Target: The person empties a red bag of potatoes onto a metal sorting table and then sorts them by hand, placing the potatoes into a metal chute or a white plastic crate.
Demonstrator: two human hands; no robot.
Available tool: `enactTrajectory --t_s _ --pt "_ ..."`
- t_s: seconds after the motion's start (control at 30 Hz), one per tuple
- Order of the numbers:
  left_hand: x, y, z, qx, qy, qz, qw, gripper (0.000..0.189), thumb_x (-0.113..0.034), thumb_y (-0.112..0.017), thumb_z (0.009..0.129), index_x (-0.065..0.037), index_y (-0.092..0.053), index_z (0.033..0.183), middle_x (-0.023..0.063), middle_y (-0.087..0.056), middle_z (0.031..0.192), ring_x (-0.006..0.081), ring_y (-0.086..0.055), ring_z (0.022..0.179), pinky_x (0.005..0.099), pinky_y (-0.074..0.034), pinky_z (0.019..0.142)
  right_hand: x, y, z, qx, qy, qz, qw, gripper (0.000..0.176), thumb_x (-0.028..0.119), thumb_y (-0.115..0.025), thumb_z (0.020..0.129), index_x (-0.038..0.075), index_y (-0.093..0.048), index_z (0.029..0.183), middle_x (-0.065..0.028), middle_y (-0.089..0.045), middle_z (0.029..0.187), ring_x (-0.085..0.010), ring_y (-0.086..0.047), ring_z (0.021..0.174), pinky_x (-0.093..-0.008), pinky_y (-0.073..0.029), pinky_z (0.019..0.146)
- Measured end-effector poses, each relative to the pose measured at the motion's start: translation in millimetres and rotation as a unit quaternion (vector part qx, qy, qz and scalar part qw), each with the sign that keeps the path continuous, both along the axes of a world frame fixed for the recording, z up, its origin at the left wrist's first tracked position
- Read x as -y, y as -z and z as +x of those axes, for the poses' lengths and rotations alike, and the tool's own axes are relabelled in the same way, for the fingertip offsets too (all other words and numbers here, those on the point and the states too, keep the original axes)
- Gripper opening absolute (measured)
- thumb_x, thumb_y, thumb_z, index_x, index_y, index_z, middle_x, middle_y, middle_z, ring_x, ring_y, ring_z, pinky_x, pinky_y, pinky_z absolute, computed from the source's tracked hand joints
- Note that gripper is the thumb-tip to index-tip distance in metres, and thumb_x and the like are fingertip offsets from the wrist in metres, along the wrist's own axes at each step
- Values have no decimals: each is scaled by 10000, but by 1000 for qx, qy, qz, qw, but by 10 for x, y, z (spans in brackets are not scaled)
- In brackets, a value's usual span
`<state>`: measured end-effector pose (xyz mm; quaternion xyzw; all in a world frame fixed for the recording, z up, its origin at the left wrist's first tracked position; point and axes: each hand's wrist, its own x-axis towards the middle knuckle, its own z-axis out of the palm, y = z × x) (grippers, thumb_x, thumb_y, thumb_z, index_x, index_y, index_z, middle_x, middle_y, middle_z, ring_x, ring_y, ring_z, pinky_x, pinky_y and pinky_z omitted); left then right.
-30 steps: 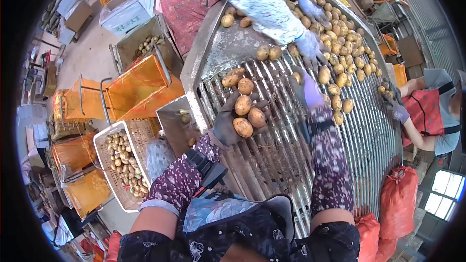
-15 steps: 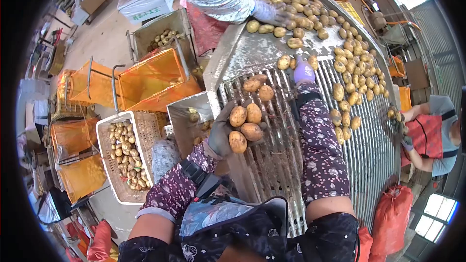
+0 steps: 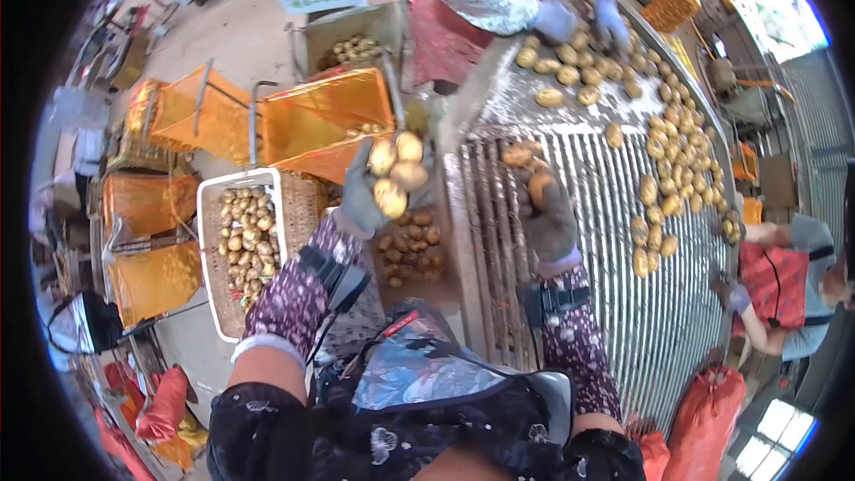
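My left hand (image 3: 356, 200), in a grey glove, is raised with its fingers curled around several yellow-brown potatoes (image 3: 389, 199). It hovers between the orange mesh bag and the metal bin of potatoes (image 3: 411, 248) below it. Over the slatted metal table (image 3: 614, 303), my right hand (image 3: 552, 224), in a dark-soiled glove, is closed on a browner potato (image 3: 539, 185). Another brown potato (image 3: 517, 155) lies right at its fingertips. The palm side of my right hand is hidden.
A mass of potatoes (image 3: 681, 147) lies along the table's far right side. Across the table, a co-worker's gloved hands (image 3: 557, 20) handle more potatoes. Another person (image 3: 779, 276) stands at the right. Orange mesh bags (image 3: 329, 116) and a white-rimmed basket (image 3: 278, 240) stand left.
My left hand has carried its potatoes left, off the table. My right hand has drawn back from the far potatoes to the nearer brown ones. The view has shifted.
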<state>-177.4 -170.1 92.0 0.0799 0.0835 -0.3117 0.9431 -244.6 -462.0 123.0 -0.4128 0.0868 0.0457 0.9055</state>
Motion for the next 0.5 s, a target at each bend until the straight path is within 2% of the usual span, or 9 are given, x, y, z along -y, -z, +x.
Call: enactTrajectory --t_s 0.03,0.07,0.1,0.17,0.2,0.3,0.37,0.47,0.5 --pt "19 -225 225 -13 -77 84 993 599 -578 -371 985 -67 -542 1246 133 -579 1210 279 -601 1016 433 -504 908 -95 -35 -75 3 -9 -13 1000 510 367 -684 898 35 -548 1262 -83 -621 1131 -128 -609 827 -223 -500 693" --pt "-90 -212 541 9 -75 57 996 622 -599 -334 984 -62 -546 1216 126 -591 1145 277 -608 963 424 -521 858 -198 -47 -146 3 -17 -27 999 530 368 -709 873 31 -552 1250 -62 -635 1095 -117 -609 803 -214 -486 684" --pt "-351 313 1112 26 -106 27 994 610 -595 -307 987 -76 -553 1194 130 -597 1099 284 -616 937 423 -536 798 -299 -24 -207 -3 -24 -29 999 498 343 -710 869 30 -558 1226 -67 -636 1093 -120 -613 807 -213 -487 681" --pt "-495 189 1737 7 -180 13 984 660 -618 -325 957 -44 -548 1194 183 -596 1103 313 -628 977 460 -553 812 -464 20 -320 -19 -33 -40 998 436 294 -711 862 28 -571 1178 -75 -638 1088 -125 -619 815 -211 -489 674" --pt "-414 -226 1742 -128 -274 161 939 474 -430 -412 968 -31 -522 1197 283 -505 1287 437 -574 1152 665 -462 961 -547 -28 -363 -33 -35 -70 996 407 270 -699 867 28 -574 1169 -78 -639 1084 -126 -621 814 -214 -493 670" --pt "-255 -581 1385 -129 -211 146 958 443 -406 -430 987 -25 -530 1190 262 -531 1282 410 -584 1168 584 -504 953 -711 -179 -417 -47 -55 -136 988 341 216 -665 881 29 -578 1152 -83 -644 1069 -129 -627 812 -220 -499 660" --pt "-317 -35 958 43 -96 182 978 439 -396 -435 1003 -17 -543 1195 235 -568 1274 342 -614 1146 475 -535 942 -792 -195 -382 -10 -85 -137 987 326 205 -644 890 28 -576 1156 -82 -647 1056 -130 -631 813 -220 -499 655" --pt "-168 -71 -133 45 40 218 974 481 -426 -455 1011 -26 -551 1260 137 -610 1262 253 -630 1097 390 -518 921 -1013 -500 -210 51 -90 -214 971 369 283 -698 866 38 -599 1124 -98 -658 1046 -135 -632 783 -232 -497 638" --pt "-183 -2 -426 -10 78 224 971 475 -417 -467 1005 -29 -552 1266 115 -618 1240 246 -619 1110 396 -513 920 -1102 -602 -130 81 -96 -237 963 396 322 -716 855 47 -606 1117 -107 -661 1051 -138 -630 776 -233 -493 630"
